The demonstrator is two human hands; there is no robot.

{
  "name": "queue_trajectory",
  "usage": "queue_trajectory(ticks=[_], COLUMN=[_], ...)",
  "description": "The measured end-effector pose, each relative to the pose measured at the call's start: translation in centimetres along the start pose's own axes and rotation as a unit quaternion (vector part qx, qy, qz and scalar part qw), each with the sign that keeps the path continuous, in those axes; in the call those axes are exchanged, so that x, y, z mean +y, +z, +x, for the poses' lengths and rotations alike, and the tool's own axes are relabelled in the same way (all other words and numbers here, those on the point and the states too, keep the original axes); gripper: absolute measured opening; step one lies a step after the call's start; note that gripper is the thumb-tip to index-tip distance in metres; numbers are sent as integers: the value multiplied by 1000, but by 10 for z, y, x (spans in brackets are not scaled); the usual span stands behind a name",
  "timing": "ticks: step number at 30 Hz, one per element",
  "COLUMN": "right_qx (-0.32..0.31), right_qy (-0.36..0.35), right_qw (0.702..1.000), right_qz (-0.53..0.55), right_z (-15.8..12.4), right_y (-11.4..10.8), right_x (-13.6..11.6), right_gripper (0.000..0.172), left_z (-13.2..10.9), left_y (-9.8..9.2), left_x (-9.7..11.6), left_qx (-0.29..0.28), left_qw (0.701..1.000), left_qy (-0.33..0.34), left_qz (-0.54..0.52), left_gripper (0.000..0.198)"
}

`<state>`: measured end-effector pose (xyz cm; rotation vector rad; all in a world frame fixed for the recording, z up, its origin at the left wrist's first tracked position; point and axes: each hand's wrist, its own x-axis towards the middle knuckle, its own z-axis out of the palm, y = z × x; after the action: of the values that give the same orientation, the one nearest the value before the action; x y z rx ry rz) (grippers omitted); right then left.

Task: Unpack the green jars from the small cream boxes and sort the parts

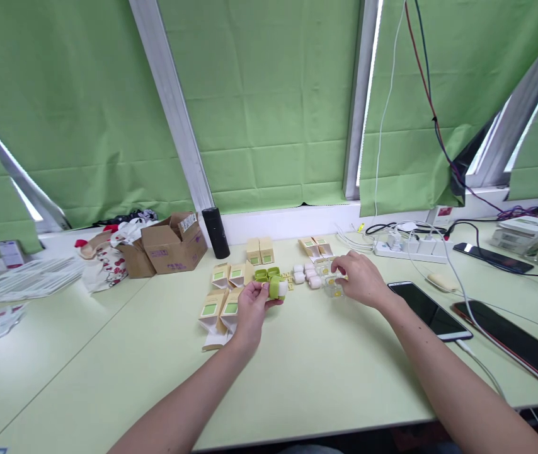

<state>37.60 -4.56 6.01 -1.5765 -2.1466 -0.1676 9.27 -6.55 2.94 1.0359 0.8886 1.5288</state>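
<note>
My left hand (251, 309) is closed around a small green case (274, 287) with a white part at its right side. Just behind it, several green cases (268, 273) stand together on the table. Over on the right, my right hand (358, 277) has its thumb and fingers curled round a small clear plastic case (332, 289), in a group of similar clear pieces with yellow spots. Between the hands lie several white rounded pieces (314, 281). Small cream cartons with green windows (209, 309) stand left of my left hand, their lower flaps partly folded out.
More small cartons (260, 251) stand at the back, near a black cylinder (215, 233) and an open cardboard box (174, 243). Phones (429, 310), a power strip (411, 250) and loose cables occupy the right side. White racks (23, 280) lie far left.
</note>
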Motion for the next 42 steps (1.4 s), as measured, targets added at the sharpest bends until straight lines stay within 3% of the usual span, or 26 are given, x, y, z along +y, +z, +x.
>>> queue_trajectory(ticks=[3,5,11,15,29,37,42], right_qx=[125,170,210,215,208,200,162], right_qy=[-41,-82,-216,-256,-256,-180,-111], right_qw=[990,978,940,928,928,919,877], right_qz=[58,90,157,163,175,288,439], right_z=[-2,-5,-14,-17,-16,-16,-13], right_y=[2,10,43,56,58,61,63], right_x=[-10,-20,-59,-76,-79,-77,-78], right_gripper=[14,14,26,37,39,36,28], left_z=[1,2,1,-3,-7,-9,-6], left_y=[-1,-1,-1,0,2,3,0], left_x=[-2,-4,-6,-5,-3,1,-1], left_qx=[-9,-21,-46,-59,-93,-120,-104], left_qw=[999,997,990,989,985,984,988], left_qy=[-34,-60,-116,-125,-143,-128,-111], left_qz=[-29,-42,-61,-54,-32,-13,2], left_gripper=[41,38,25,21,27,44,46])
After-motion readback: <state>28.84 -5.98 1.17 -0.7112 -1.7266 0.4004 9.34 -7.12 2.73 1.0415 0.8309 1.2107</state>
